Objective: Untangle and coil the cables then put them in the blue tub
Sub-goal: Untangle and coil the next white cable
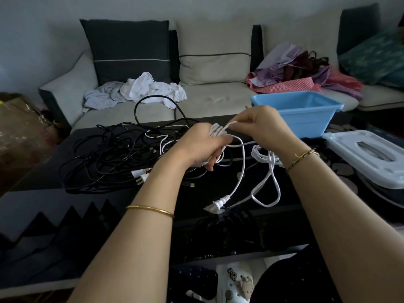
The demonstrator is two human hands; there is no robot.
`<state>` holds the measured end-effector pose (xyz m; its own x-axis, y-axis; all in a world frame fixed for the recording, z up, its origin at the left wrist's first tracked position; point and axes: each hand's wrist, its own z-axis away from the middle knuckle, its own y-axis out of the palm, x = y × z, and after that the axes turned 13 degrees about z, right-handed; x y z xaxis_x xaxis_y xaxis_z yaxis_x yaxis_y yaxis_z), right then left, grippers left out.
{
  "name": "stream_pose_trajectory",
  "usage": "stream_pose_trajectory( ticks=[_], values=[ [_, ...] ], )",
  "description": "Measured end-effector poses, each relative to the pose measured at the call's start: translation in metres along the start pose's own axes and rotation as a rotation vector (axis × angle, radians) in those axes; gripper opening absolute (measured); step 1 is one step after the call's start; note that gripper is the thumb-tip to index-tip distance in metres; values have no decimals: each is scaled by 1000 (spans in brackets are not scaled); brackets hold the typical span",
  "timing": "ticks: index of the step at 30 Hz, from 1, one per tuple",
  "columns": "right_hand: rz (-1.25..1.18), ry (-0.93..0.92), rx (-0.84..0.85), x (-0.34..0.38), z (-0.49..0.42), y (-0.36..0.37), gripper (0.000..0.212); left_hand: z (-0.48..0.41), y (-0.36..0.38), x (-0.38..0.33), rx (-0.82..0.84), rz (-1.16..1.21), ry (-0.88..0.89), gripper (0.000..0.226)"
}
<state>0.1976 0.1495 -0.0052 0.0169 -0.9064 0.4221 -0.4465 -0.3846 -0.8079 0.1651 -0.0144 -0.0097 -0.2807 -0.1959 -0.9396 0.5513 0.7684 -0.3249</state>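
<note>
While the left grip (203,147) clasps the white coil (216,130) and the right grip (260,125) pinches its strand, the trailing plug (219,202) could snag the black tangle (105,154), loosening the coil.

The left hand (203,145) hides much of the white cable coil (216,130). The white lid (360,154) and the green cushion (376,55) run off the right edge. The gold-tipped connector (192,185) is too small to identify.

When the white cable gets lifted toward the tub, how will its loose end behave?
Likely floppy: the white cable sags in loose loops below the left hand. Its plug would probably dangle and swing. The wound turns may loosen unless gripped; the right hand pinches one strand.
</note>
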Motion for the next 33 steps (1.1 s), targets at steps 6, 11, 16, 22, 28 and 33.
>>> stream_pose_trajectory(
  ticks=[6,11,16,22,28,33],
  values=[
    [-657,328,123,-20,7,0,15,4,-16,-7,-1,756,-261,33],
    [-778,324,328,-29,8,13,17,3,-30,-1,107,1404,-340,37],
    [-420,137,636,-36,18,20,21,-1,-39,9,-192,1942,-85,44],
    [25,-162,902,3,16,14,24,-6,-39,16,-516,1751,121,49],
    [162,-291,818,42,15,-4,23,-18,-26,17,-633,1249,116,30],
    [175,-196,391,45,16,-20,14,-20,-13,30,-483,325,98,8]
  ],
)
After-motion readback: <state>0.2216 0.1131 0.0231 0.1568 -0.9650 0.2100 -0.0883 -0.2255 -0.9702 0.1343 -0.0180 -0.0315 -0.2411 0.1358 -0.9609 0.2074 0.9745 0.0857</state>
